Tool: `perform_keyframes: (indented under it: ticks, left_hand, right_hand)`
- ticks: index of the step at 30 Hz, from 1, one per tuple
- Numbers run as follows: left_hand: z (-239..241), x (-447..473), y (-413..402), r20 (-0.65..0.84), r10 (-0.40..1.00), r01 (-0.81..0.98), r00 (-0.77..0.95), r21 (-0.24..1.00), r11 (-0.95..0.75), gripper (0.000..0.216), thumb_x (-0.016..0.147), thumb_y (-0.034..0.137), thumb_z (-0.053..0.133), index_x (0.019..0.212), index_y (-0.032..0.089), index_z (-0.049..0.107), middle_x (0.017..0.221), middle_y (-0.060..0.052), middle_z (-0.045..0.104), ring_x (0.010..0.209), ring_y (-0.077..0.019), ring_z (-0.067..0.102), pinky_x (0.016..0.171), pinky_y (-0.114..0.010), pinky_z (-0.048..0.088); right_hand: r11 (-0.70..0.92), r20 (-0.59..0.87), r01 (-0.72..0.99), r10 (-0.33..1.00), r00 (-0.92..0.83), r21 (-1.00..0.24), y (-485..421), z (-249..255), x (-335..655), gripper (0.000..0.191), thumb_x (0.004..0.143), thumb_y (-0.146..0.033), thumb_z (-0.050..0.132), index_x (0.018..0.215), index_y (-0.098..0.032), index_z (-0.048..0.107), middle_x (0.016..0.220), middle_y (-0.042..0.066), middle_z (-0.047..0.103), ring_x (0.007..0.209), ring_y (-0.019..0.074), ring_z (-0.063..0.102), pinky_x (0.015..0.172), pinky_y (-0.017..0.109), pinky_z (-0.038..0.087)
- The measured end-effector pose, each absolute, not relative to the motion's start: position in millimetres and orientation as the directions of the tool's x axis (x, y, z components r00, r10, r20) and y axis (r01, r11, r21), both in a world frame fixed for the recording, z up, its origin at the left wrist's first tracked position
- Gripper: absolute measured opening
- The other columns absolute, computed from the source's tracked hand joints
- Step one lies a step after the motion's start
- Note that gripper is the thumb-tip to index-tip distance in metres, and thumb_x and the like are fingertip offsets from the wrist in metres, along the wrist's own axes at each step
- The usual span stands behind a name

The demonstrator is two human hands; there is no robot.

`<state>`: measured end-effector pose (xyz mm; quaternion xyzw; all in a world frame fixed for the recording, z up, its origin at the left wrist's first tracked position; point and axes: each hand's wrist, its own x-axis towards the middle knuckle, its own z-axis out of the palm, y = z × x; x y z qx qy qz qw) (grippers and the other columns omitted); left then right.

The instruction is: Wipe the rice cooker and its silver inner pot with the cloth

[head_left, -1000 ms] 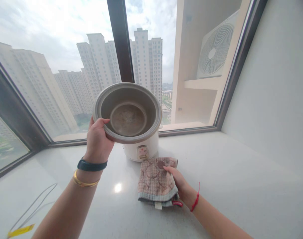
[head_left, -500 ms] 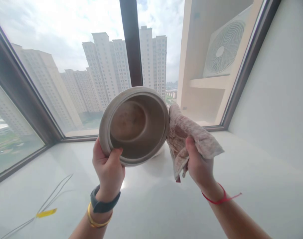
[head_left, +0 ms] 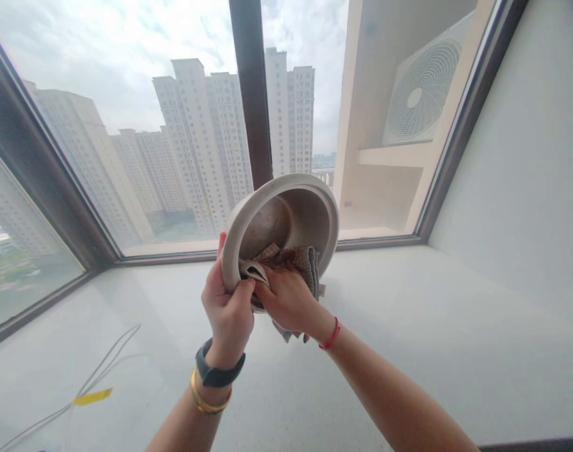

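Observation:
Tilted with its mouth toward me, a round, pale ceramic pot is held up in front of the window. My left hand grips its lower left rim, thumb over the edge and fingers behind the outer wall. Inside the lower part of the mouth, my right hand presses a crumpled, brownish-grey cloth against the wall. Part of the cloth hangs down over the rim. My right fingertips are hidden in its folds. The pot's inner base looks brownish and speckled.
Below is a white sill. A thin wire loop with a yellow tag lies at its left. Dark window frames stand behind the pot, and a white wall rises at the right.
My right hand has carried the cloth leftward from beside the pot into its mouth. The pot and my left hand have shifted right and slightly down, and the pot has turned somewhat.

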<state>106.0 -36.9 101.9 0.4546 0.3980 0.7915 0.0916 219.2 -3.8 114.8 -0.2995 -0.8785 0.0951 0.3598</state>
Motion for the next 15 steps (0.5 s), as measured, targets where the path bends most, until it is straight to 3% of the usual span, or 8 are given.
perform_keyframes:
  ticks: [2, 4, 7, 9, 12, 15]
  left_hand:
    - [107.5, 105.0, -38.1, 0.621, 0.514, 0.161, -0.592, 0.716, -0.679, 0.06, 0.07, 0.013, 0.064, 0.127, 0.029, 0.068, 0.124, -0.003, 0.072, 0.1, -0.0223, 0.07, 0.088, -0.035, 0.059]
    - [113.7, 103.5, -40.9, 0.577, 0.536, 0.103, -0.616, 0.734, -0.671, 0.057, 0.067, 0.011, 0.065, 0.122, 0.028, 0.071, 0.113, -0.002, 0.074, 0.092, -0.0197, 0.07, 0.081, -0.031, 0.059]
    - [120.8, 100.9, -46.4, 0.514, 0.573, -0.009, -0.638, 0.739, -0.673, 0.051, 0.062, 0.009, 0.067, 0.11, 0.026, 0.073, 0.091, 0.002, 0.073, 0.079, -0.0163, 0.068, 0.07, -0.026, 0.057]
    - [122.9, 99.2, -50.7, 0.501, 0.594, -0.061, -0.63, 0.73, -0.681, 0.047, 0.061, 0.008, 0.068, 0.104, 0.025, 0.074, 0.082, 0.003, 0.07, 0.079, -0.0164, 0.067, 0.073, -0.027, 0.056]
    - [123.5, 96.1, -58.4, 0.502, 0.612, -0.059, -0.611, 0.742, -0.668, 0.046, 0.063, 0.007, 0.07, 0.104, 0.027, 0.074, 0.081, 0.004, 0.068, 0.088, -0.0192, 0.068, 0.089, -0.034, 0.056]
    - [125.5, 90.9, -67.7, 0.496, 0.65, -0.008, -0.575, 0.791, -0.611, 0.049, 0.066, 0.008, 0.069, 0.108, 0.031, 0.073, 0.088, 0.003, 0.07, 0.091, -0.021, 0.068, 0.098, -0.038, 0.053]
  right_hand:
    - [0.846, 0.584, 0.323, 0.529, -0.616, -0.425, -7.3, 115.8, 222.6, 0.033, 0.103, -0.041, 0.046, 0.119, -0.018, 0.063, 0.112, 0.011, 0.075, 0.106, 0.0272, 0.069, 0.097, 0.042, 0.047]
    - [0.882, 0.602, 0.24, 0.456, -0.656, -0.406, -6.9, 113.5, 227.4, 0.045, 0.096, -0.055, 0.056, 0.122, -0.019, 0.061, 0.116, 0.01, 0.073, 0.107, 0.0271, 0.069, 0.097, 0.04, 0.048]
    - [0.928, 0.6, 0.263, 0.372, -0.709, -0.264, 0.3, 104.6, 237.0, 0.081, 0.078, -0.073, 0.068, 0.137, -0.019, 0.055, 0.129, 0.014, 0.069, 0.116, 0.033, 0.066, 0.105, 0.047, 0.044]
    - [0.936, 0.567, 0.318, 0.345, -0.748, -0.149, 6.8, 98.4, 245.1, 0.101, 0.069, -0.078, 0.072, 0.146, -0.017, 0.049, 0.134, 0.017, 0.066, 0.12, 0.0371, 0.063, 0.108, 0.052, 0.041]
    - [0.935, 0.471, 0.353, 0.296, -0.831, 0.033, 15.2, 95.3, 259.5, 0.107, 0.067, -0.073, 0.076, 0.151, -0.015, 0.045, 0.138, 0.02, 0.062, 0.123, 0.0399, 0.059, 0.11, 0.055, 0.037]
    - [0.917, 0.361, 0.339, 0.25, -0.898, 0.208, 20.7, 100.8, 275.0, 0.099, 0.07, -0.056, 0.08, 0.154, -0.017, 0.042, 0.142, 0.02, 0.058, 0.127, 0.0392, 0.055, 0.112, 0.055, 0.033]
